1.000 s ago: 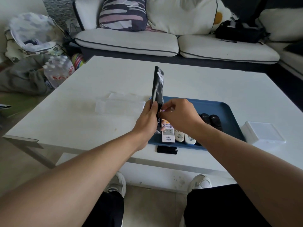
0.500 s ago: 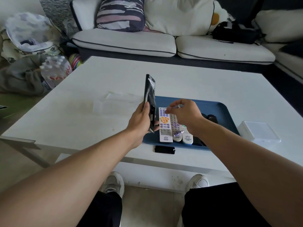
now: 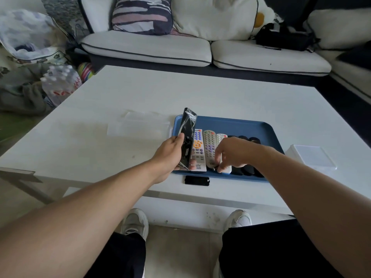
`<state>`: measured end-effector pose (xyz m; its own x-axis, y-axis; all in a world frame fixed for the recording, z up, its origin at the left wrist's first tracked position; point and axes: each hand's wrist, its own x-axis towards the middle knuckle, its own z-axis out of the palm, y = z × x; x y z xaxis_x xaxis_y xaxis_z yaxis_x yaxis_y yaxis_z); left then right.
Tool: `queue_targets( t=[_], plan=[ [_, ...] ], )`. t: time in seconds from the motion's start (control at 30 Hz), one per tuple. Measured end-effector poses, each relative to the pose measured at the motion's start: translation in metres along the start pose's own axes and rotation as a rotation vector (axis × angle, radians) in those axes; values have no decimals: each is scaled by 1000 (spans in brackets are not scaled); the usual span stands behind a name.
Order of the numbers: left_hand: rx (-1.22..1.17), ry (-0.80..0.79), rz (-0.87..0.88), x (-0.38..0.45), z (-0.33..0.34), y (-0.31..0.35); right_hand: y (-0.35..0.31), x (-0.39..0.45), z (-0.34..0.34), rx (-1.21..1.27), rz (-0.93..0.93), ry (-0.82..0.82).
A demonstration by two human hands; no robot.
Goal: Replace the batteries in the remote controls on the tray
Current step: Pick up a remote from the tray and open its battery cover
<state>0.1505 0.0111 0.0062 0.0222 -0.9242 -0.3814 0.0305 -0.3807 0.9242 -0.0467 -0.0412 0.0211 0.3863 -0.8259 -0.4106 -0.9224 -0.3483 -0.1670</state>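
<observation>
My left hand (image 3: 170, 155) grips a black remote (image 3: 187, 135) wrapped in clear film, held upright over the left edge of the blue tray (image 3: 241, 125). Its open battery bay faces right. On the tray lie a white remote with an orange pad (image 3: 197, 149), a grey remote (image 3: 208, 143), a third light one and several black remotes (image 3: 255, 140). My right hand (image 3: 234, 153) is down at the near ends of the light remotes, fingertips bunched on a small battery (image 3: 214, 168) that is mostly hidden. A black battery cover (image 3: 197, 180) lies on the table in front of the tray.
A clear plastic box (image 3: 310, 156) stands right of the tray, and a clear flat case (image 3: 138, 125) lies to its left. The white table (image 3: 220, 93) ends close to my knees. A sofa (image 3: 148, 47) runs behind it; bags and bottled water (image 3: 60, 83) sit left.
My right hand left the black remote's bay with a small battery and dropped to the near ends of the light remotes. My left hand lowered and tilted the black remote.
</observation>
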Motion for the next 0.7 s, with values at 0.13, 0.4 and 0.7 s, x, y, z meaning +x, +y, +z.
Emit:
queue_targets(
  t=[0.13, 0.4, 0.7],
  plan=[
    [-12, -2, -25, 1, 1, 2, 2, 1, -2, -50, -47, -62],
    [-45, 29, -152, 3, 3, 5, 4, -10, -13, 798, 0, -138],
    [7, 95, -159, 10, 3, -2, -21, -7, -7, 1224, 79, -233]
  ],
)
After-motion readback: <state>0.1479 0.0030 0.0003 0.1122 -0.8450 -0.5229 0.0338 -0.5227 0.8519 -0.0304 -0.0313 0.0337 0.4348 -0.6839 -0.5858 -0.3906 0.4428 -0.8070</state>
